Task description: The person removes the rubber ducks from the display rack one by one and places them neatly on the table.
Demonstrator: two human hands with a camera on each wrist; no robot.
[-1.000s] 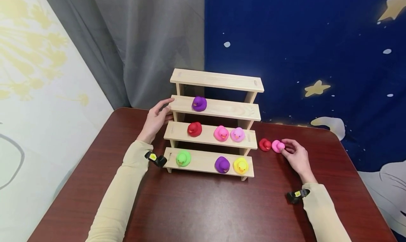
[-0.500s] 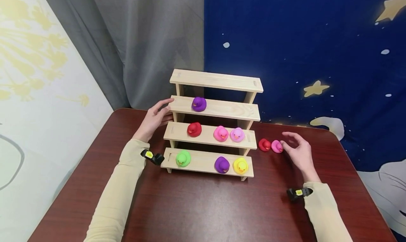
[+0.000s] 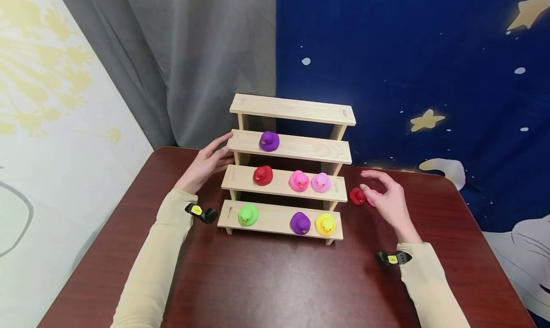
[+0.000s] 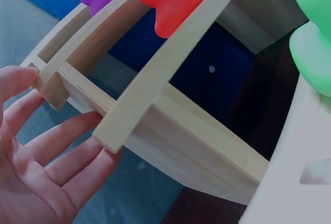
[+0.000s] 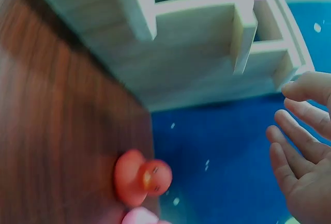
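Note:
At the left side of the stepped wooden rack (image 3: 293,106), my left hand (image 3: 204,165) touches the end of the second shelf from the top. The left wrist view shows its thumb and fairly straight fingers (image 4: 77,154) against the wood. My right hand (image 3: 388,201) is held above the table right of the rack, holding nothing, thumb and fingers apart. Below it, a red rubber duck (image 3: 357,196) sits on the table beside a pink rubber duck (image 3: 371,199), which the hand partly hides. In the right wrist view both ducks stand apart from the fingers (image 5: 297,131).
A purple duck (image 3: 269,141) is on the second shelf. The third holds a red duck (image 3: 262,175) and two pink ones (image 3: 299,181). Green (image 3: 248,214), purple (image 3: 300,223) and yellow (image 3: 325,224) ducks stand on the lowest. Curtains hang behind the dark table (image 3: 275,280).
My right hand has let go of the pink duck, lifted off and moved left over it toward the red duck. My left hand stays at the rack, its wrist slightly further left.

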